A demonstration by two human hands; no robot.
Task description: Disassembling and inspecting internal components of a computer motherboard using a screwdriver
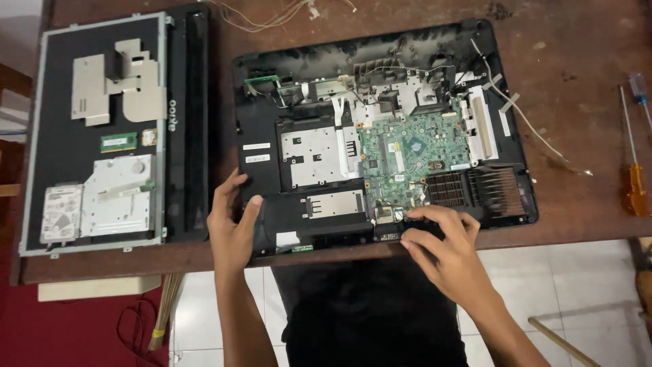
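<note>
Your one head camera looks steeply down, close over the desk's (577, 204) near edge and the floor below.
</note>
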